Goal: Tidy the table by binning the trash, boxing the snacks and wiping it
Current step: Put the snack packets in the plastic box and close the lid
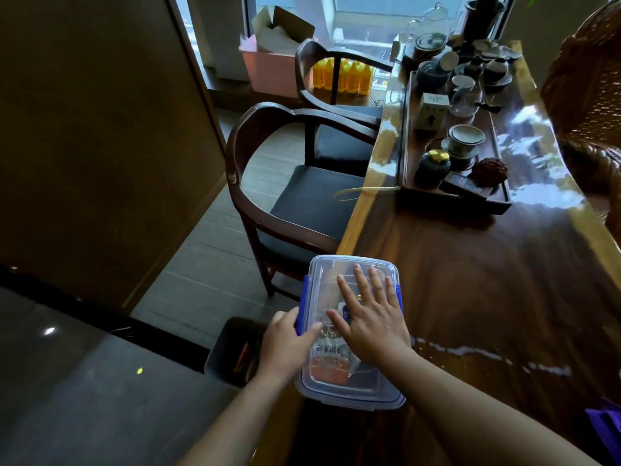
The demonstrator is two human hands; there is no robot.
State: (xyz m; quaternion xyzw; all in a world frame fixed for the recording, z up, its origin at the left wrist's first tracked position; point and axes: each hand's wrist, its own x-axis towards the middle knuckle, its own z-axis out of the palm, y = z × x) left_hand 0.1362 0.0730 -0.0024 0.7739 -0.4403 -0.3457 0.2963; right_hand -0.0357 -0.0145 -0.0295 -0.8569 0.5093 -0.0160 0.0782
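A clear plastic snack box point(339, 381) with blue side clips sits at the near left edge of the glossy wooden table point(487, 297). Its transparent lid is on, and snack packets show through it. My right hand point(369, 317) lies flat on the lid with fingers spread. My left hand point(285, 344) grips the box's left side at the blue clip point(304, 297), thumb resting on the lid. A dark trash bin point(232, 351) stands on the floor just left of the box, with some wrappers inside.
A dark tea tray point(497, 203) with cups, jars and a teapot fills the table's far part. Two wooden armchairs point(292, 196) stand along the left side. A purple cloth point(608, 428) shows at the lower right. A yellow strap point(363, 190) lies on the table edge.
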